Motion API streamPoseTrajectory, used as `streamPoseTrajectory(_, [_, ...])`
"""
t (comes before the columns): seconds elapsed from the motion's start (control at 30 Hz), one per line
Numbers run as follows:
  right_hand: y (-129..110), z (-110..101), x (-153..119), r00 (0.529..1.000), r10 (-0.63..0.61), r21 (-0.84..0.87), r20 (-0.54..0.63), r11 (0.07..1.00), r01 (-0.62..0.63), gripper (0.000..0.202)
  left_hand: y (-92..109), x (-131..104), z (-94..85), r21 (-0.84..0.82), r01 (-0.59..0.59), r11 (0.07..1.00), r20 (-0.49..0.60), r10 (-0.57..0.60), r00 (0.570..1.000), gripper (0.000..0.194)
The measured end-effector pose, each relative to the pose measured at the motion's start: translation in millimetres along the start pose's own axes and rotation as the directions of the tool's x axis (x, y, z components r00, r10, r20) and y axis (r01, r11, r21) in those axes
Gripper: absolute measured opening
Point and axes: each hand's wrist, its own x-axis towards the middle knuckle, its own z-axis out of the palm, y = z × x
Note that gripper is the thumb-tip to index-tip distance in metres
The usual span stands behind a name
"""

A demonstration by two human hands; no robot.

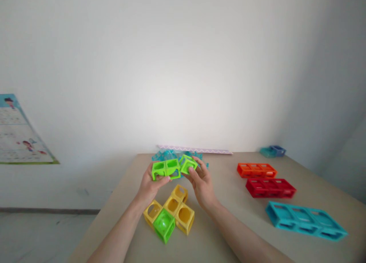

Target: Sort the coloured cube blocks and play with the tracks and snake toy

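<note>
1. the green pair (pixel 166 168), two cubes joined in a row, is held up over the table (pixel 228 186), its long axis running left to right and rising slightly toward the right.
2. the single green cube (pixel 187 164) sits just beyond the pair's right end, turned at an angle to that axis; whether the two touch, i cannot tell.
3. the left hand (pixel 149 185) grasps the pair around its left end, thumb along the lower front; it is the nearer hand to the pair.
4. the right hand (pixel 203 183) grips the single cube, thumb in front and fingers behind.
5. all three green cubes look bright lime, with open frame sides; the pair shows curved inner walls.
6. nearer the person, between the forearms, yellow blocks (pixel 172 204) lie on the table with another green block (pixel 164 222) set against them.
</note>
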Motion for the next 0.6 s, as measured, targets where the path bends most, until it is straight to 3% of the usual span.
streamPoseTrajectory(0.17, [4.3,-2.5,-2.0,0.999,-0.032,-0.081,-0.024,0.996,0.03,0.033,-1.6,-3.8,-4.3,0.096,-0.015,0.995,-0.062,0.021,0.998,0.048])
streamPoseTrajectory(0.33, [0.1,-5.6,3.4,0.988,-0.077,-0.043,-0.131,0.997,0.071,0.03,3.5,-2.9,-1.3,-0.164,-0.056,0.985,-0.17,0.027,0.985,0.04])
streamPoseTrajectory(0.4, [-2.7,-6.4,5.6,0.98,-0.079,-0.019,-0.18,0.997,0.077,0.031,5.2,-2.2,1.0,-0.175,-0.057,0.983,-0.188,0.024,0.982,0.038])
streamPoseTrajectory(0.6, [-0.3,2.2,-4.0,0.995,-0.058,-0.12,-0.084,0.992,0.048,0.034,-0.9,-5.6,-1.5,0.049,0.0,0.999,-0.041,0.002,0.999,0.031])
